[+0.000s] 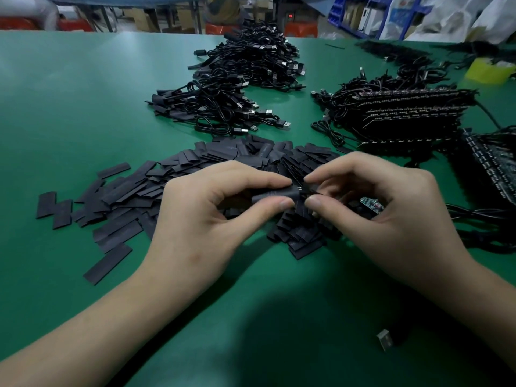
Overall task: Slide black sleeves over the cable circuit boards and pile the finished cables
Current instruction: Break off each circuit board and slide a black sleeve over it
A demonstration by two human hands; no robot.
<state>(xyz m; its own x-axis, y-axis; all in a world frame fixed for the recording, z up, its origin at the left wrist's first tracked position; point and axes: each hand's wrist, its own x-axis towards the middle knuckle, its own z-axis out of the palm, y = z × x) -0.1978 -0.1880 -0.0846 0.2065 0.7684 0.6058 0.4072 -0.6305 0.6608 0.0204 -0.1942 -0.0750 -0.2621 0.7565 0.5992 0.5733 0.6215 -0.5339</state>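
One sleeve held just above loose sleeve heap, pinched between thumb and forefinger of left hand. Right hand pinches dark part at sleeve mouth; circuit board peeks out under palm. Risk: flattened mouth snags board corner, sleeve buckles. Finished pile lies beyond. Sleeve print faint, illegible.

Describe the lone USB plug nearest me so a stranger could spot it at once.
Start at the green table and find the right hand. Follow that forearm back toward the person: just inside it lies the USB plug, silver, on bare green. The other plugs in view sit tangled in the far cable piles; this one lies apart from them all.
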